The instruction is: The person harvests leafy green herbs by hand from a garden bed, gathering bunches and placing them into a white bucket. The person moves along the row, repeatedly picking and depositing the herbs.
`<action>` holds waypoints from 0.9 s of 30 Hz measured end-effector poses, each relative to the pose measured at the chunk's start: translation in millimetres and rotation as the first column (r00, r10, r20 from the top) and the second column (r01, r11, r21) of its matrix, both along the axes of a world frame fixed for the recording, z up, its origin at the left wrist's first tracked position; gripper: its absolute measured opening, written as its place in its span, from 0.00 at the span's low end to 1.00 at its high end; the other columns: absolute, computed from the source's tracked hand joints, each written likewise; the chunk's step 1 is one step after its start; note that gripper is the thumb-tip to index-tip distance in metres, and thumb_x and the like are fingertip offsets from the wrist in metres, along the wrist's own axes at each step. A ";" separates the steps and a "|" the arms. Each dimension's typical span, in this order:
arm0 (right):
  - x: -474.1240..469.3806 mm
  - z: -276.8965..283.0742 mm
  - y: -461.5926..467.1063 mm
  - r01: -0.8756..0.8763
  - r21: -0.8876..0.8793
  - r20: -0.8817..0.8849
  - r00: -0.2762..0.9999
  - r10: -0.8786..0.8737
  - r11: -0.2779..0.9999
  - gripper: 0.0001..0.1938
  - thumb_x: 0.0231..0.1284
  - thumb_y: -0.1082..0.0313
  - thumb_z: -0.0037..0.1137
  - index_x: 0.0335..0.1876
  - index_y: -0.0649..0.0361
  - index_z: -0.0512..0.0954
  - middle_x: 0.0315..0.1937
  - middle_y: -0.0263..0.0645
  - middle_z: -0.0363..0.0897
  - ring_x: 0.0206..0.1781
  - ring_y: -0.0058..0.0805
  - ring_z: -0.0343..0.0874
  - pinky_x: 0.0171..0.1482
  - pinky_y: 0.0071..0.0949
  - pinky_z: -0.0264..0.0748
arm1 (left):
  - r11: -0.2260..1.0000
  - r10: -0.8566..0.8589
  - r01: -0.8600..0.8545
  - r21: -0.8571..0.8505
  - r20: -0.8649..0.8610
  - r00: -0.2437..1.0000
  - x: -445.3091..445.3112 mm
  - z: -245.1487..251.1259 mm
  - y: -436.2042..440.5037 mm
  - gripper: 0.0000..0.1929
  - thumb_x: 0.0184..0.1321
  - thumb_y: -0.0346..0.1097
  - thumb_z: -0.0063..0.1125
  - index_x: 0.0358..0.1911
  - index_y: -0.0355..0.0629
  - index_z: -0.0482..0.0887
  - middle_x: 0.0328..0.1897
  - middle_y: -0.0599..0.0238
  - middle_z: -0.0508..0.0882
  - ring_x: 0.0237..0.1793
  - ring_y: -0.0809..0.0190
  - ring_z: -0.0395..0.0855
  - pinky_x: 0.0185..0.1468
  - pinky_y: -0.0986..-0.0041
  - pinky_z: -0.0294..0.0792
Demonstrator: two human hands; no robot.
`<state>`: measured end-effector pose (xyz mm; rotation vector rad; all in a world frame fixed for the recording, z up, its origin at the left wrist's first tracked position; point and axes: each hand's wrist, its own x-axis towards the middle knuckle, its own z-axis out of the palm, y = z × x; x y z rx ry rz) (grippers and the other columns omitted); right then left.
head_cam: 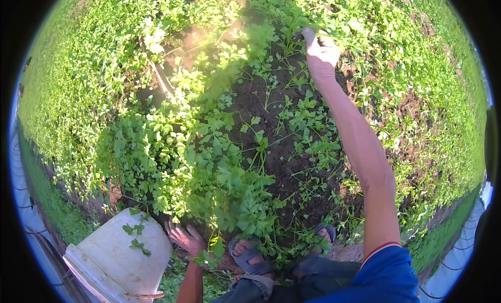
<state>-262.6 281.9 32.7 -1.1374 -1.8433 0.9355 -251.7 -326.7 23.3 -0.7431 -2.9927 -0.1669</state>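
Note:
Leafy green plants (250, 185), looking like celery or parsley, grow over dark soil (282, 154) in front of me. My right arm reaches far forward, and my right hand (321, 48) is at the stems of a plant at the upper right; the fingertips are partly among the leaves, so its hold is unclear. Low on the left, my left hand (187, 237) rests near the ground with its fingers spread, beside a white plastic bucket (125, 248). The bucket lies tipped over, and a leafy sprig (137, 230) hangs across its side.
My sandalled feet (252, 256) stand at the bed's near edge. A pale stick-like piece (161, 78) lies among the plants at upper left. Dense greenery (442, 107) spreads on both sides, with pale sheeting (33, 228) along the outer edges.

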 end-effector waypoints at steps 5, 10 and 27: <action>34.9 71.0 -38.5 -0.031 -0.202 -0.618 0.780 -0.103 0.979 0.08 0.61 0.64 0.62 0.36 0.61 0.81 0.24 0.28 0.79 0.25 0.13 0.72 0.32 0.15 0.68 | 1.000 -0.022 0.022 0.001 -0.052 0.998 -0.6 -2.4 -9.5 0.16 0.63 0.36 0.47 0.48 0.29 0.70 0.64 0.44 0.69 0.68 0.38 0.60 0.68 0.45 0.53; 46.9 46.6 -99.9 -0.180 -0.477 -0.421 0.906 -0.044 0.860 0.12 0.61 0.65 0.60 0.44 0.65 0.79 0.33 0.34 0.83 0.37 0.18 0.76 0.41 0.21 0.72 | 0.998 -0.057 0.056 -0.025 -0.046 0.997 -1.6 -6.8 -14.9 0.21 0.64 0.36 0.45 0.57 0.29 0.67 0.63 0.42 0.68 0.68 0.37 0.59 0.68 0.44 0.50; -21.5 -114.2 -3.0 0.206 -0.241 0.195 0.968 -0.160 0.949 0.26 0.49 0.52 0.62 0.49 0.65 0.78 0.47 0.49 0.82 0.45 0.51 0.81 0.52 0.42 0.74 | 1.000 -0.003 0.002 0.030 0.056 0.998 -2.0 3.3 2.0 0.18 0.63 0.36 0.45 0.52 0.31 0.67 0.66 0.45 0.66 0.69 0.36 0.57 0.69 0.42 0.49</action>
